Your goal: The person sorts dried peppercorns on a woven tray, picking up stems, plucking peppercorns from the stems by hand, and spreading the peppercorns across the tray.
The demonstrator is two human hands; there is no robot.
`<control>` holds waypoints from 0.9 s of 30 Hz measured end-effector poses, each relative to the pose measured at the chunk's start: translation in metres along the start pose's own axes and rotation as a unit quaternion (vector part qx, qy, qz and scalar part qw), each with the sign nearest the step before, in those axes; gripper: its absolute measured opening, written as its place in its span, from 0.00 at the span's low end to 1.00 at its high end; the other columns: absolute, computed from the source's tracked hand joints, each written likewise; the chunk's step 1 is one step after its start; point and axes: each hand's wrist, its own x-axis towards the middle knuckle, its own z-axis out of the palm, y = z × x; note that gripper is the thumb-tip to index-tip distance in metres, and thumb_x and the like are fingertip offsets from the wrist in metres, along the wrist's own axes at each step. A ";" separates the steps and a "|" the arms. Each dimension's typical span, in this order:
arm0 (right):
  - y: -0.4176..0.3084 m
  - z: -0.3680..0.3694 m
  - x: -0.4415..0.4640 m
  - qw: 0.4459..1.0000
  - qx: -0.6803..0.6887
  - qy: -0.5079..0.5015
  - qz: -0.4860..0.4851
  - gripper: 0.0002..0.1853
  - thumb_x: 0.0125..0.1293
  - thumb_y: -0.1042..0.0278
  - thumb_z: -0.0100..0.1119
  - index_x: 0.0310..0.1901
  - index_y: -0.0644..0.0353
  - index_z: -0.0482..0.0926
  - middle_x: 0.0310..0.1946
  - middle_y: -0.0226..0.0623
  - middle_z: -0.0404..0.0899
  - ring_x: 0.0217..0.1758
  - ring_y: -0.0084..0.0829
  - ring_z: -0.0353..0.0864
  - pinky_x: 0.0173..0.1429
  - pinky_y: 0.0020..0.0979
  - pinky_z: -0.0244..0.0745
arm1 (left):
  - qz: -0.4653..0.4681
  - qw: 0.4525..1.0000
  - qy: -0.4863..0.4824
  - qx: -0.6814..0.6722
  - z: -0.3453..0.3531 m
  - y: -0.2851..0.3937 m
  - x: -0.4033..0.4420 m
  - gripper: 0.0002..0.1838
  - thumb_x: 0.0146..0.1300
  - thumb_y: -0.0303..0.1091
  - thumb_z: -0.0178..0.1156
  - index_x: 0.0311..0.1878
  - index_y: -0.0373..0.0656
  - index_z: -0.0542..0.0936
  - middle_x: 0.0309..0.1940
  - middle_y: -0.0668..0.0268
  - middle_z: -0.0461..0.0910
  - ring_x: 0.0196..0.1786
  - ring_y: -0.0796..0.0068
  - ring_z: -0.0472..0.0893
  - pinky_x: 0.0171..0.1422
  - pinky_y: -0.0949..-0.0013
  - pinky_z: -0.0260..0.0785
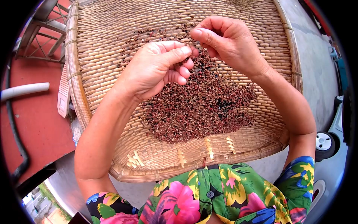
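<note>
"Pinching anything, those fingers?"

"The left hand (pixel 154 67) has its thumb pressed to the forefinger, holding small dark bits. The right hand (pixel 233 44), just beside it, has thumb and forefinger tips drawn together; I can't tell whether anything is between them."

"And around the hands?"

"A pile of dried berries (pixel 175 115) lies on the woven tray (pixel 73 48), mostly on the person's side of the hands. Loose berries (pixel 149 33) are scattered farther out."

"How far along is it?"

"Partway, I'd judge. Bits are in hand, but the pile is broad, its reddish-brown pieces mingled with black seeds (pixel 223 106), so much looks left to go through."

"Anything set aside?"

"Perhaps. A brown clump (pixel 242 3) sits at the tray's far end, cut off by the view. It could be stalks already picked out, but that's only a guess."
</note>
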 end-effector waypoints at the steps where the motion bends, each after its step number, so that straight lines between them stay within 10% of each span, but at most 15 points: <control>1: 0.000 -0.006 0.007 1.000 -0.012 0.019 0.005 0.09 0.62 0.63 0.55 0.31 0.59 0.76 0.14 0.20 0.67 0.15 0.08 0.63 0.17 0.12 0.56 | -0.025 1.000 0.004 0.009 0.002 -0.001 -0.002 0.10 0.63 0.32 0.51 0.41 0.35 0.73 0.23 0.69 0.75 0.21 0.84 0.74 0.25 0.82 0.70; 27: -0.009 0.001 -0.002 0.976 0.149 -0.109 0.113 0.13 0.59 0.66 0.57 0.43 0.64 0.78 0.22 0.31 0.78 0.22 0.14 0.74 0.22 0.16 0.71 | 0.061 0.990 -0.022 -0.123 -0.018 -0.002 0.007 0.10 0.63 0.33 0.51 0.40 0.35 0.73 0.28 0.66 0.76 0.27 0.81 0.76 0.30 0.80 0.74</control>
